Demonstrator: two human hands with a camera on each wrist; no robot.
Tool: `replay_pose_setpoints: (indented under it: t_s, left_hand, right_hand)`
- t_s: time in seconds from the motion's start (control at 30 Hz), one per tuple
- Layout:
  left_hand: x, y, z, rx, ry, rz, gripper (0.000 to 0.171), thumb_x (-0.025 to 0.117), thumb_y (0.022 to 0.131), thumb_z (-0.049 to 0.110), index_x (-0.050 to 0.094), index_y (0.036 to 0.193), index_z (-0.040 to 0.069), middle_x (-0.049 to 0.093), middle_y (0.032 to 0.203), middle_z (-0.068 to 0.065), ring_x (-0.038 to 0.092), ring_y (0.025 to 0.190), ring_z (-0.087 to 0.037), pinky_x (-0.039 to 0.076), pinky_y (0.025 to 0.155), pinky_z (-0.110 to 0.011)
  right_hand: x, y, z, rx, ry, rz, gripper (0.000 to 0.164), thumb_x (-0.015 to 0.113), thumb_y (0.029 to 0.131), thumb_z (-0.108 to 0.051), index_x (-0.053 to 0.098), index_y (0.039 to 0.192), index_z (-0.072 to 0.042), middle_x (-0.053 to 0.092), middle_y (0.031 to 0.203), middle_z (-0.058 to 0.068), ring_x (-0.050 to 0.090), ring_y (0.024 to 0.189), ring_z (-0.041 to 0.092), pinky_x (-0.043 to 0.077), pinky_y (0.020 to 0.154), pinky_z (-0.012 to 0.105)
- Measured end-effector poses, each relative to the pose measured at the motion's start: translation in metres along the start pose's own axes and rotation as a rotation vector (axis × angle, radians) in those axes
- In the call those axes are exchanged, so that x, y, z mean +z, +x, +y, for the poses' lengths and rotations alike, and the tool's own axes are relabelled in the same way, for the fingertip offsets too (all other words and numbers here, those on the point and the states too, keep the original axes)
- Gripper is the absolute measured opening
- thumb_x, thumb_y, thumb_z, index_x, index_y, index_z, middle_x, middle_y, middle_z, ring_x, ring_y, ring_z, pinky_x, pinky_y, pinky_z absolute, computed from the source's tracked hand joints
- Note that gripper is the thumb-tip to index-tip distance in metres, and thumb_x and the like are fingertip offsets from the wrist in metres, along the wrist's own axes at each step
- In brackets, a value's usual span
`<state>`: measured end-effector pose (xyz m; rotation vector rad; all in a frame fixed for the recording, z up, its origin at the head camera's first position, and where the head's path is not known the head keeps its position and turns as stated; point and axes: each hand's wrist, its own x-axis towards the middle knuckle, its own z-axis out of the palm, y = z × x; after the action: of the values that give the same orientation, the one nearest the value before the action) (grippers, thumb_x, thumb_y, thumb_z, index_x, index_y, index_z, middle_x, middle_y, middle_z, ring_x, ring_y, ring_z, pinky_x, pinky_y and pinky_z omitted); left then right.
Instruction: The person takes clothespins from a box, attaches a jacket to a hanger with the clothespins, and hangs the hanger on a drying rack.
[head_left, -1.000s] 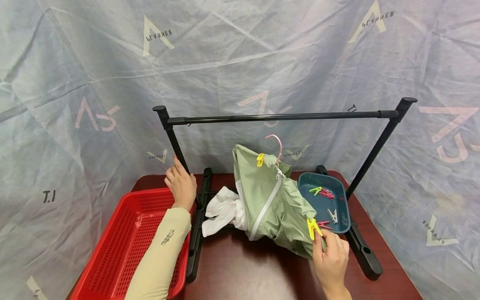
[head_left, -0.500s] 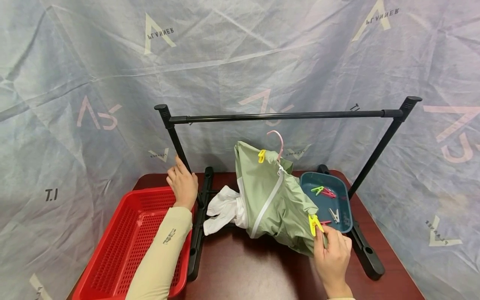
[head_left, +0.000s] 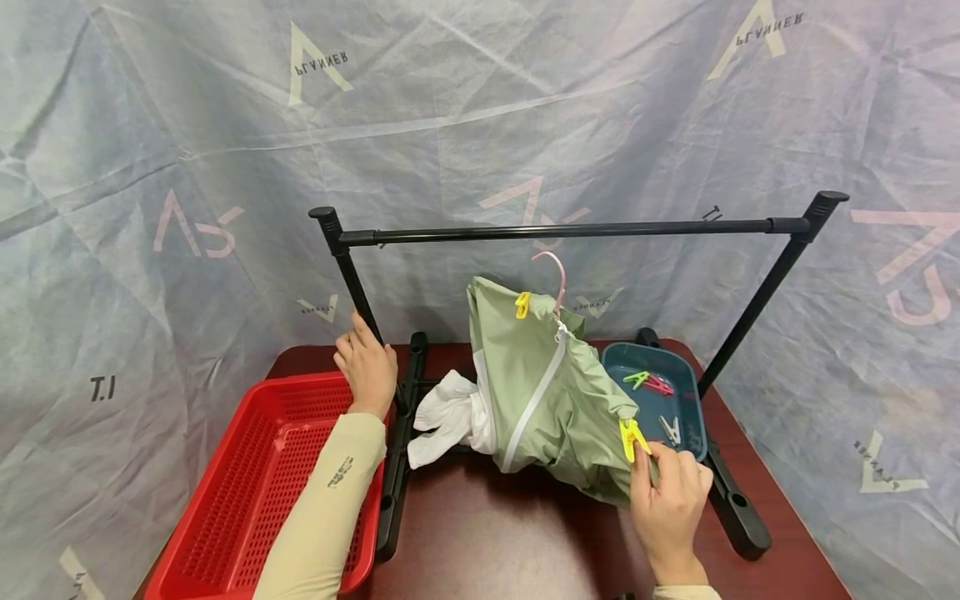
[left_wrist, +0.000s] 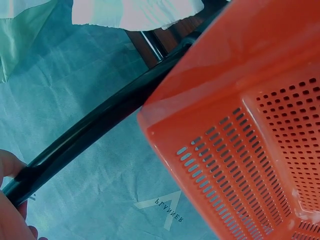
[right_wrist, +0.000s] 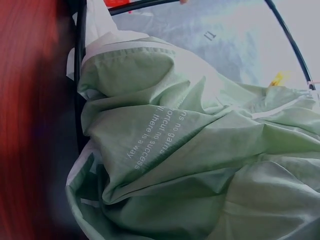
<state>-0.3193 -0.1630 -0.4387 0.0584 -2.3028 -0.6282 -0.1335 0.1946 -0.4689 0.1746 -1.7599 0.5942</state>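
My left hand grips the left post of a black rack; its fingers curl round the post in the left wrist view. My right hand pinches the handles of a yellow clothespin at the right corner of a light green garment. A second yellow clothespin clips its upper edge. The pink hanger's hook sticks out above the cloth, below the rack's bar and apart from it. A white line crosses the garment, and printed text shows in the right wrist view. The right hand is out of that view.
The black bar spans between two posts. A red perforated basket stands at left. White cloth lies beside the garment. A blue tray at right holds several clothespins. A grey curtain hangs behind the table.
The hanger's hook and the garment have risen slightly toward the bar. My right hand has shifted a little up and right with the clothespin. The left hand stays on the post.
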Motion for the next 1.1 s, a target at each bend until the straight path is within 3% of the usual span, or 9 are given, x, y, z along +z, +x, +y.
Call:
replay_pose_setpoints:
  t_s: [0.63, 1.1]
  left_hand:
    - [-0.003, -0.002, 0.001, -0.001, -0.010, -0.012, 0.075, 0.062, 0.095, 0.005, 0.014, 0.153, -0.003, 0.046, 0.128, -0.033, 0.036, 0.112, -0.048, 0.029, 0.087, -0.056]
    - [-0.002, -0.002, 0.003, 0.006, -0.002, 0.027, 0.075, 0.064, 0.093, 0.004, 0.018, 0.151, -0.004, 0.048, 0.125, -0.033, 0.038, 0.111, -0.048, 0.030, 0.086, -0.056]
  right_hand:
    - [0.004, 0.017, -0.003, -0.007, 0.011, 0.059, 0.051, 0.052, 0.103, -0.039, 0.059, 0.081, 0.007, 0.057, 0.068, 0.021, 0.038, 0.063, 0.033, 0.021, 0.066, 0.044]
    - [0.008, 0.026, 0.000, 0.014, 0.006, 0.088, 0.053, 0.052, 0.103, -0.040, 0.059, 0.082, 0.008, 0.055, 0.069, 0.021, 0.035, 0.064, 0.033, 0.020, 0.067, 0.043]
